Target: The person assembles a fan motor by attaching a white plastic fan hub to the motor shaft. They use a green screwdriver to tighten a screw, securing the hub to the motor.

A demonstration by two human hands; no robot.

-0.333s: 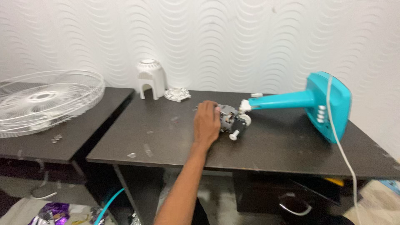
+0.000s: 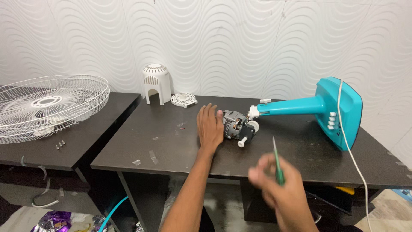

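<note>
A grey fan motor [image 2: 235,124] lies on the dark table [image 2: 171,146], joined to a teal fan stand [image 2: 315,107] that lies on its side. My left hand [image 2: 210,126] rests flat against the motor's left side, fingers together, steadying it. Low in the foreground, blurred, my right hand [image 2: 277,184] is closed around a green-handled screwdriver [image 2: 277,163] whose shaft points up. This hand is in front of the table edge, apart from the motor.
A white motor cover [image 2: 156,83] and a round white cap [image 2: 183,99] stand at the back. A white wire fan guard [image 2: 47,105] and small screws [image 2: 60,145] lie on the left table. A white cord [image 2: 349,146] hangs over the stand's base.
My right hand has come up into view with the green screwdriver. My left hand stays on the motor.
</note>
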